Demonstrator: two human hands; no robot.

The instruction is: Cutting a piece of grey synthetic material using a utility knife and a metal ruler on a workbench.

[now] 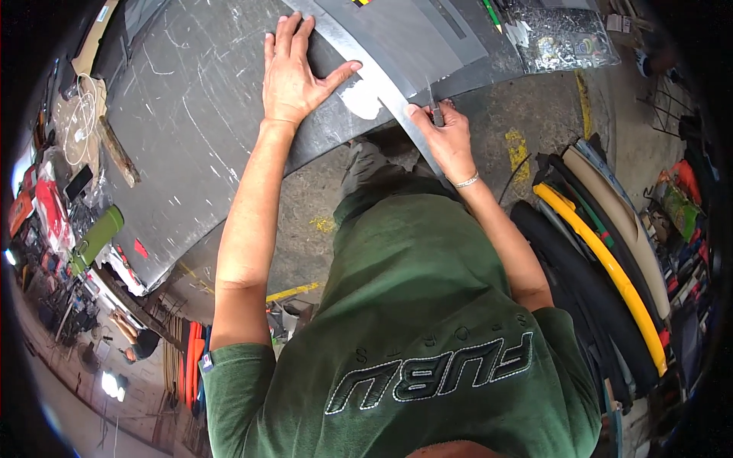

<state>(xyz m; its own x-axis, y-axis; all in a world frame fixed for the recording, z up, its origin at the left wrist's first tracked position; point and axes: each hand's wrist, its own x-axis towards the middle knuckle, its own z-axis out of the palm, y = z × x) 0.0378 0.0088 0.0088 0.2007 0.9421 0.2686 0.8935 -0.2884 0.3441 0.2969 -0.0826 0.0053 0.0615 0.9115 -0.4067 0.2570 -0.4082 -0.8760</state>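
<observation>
A long metal straightedge [372,75] lies slantwise across the dark, scratched worktop [183,99] and sticks out past its near edge. Left of it, my left hand [292,80] presses down flat with fingers stretched, its thumb tip at the straightedge's rim. My right hand [447,137] is closed round a small cutter knife [437,114], whose thin blade points away from me beside the straightedge. Right thumb and straightedge meet near the worktop's edge. Under and right of the straightedge lies a grey sheet [416,38]. A white patch [361,99] shows between the hands.
A green pencil [491,15] and a clear plastic bag [569,46] lie at the far right. Material rolls, one yellow [603,267], stand to my right. On the left are a wood strip [118,153], a phone [78,183] and a green roll [99,237]. Another person [140,343] is in the background.
</observation>
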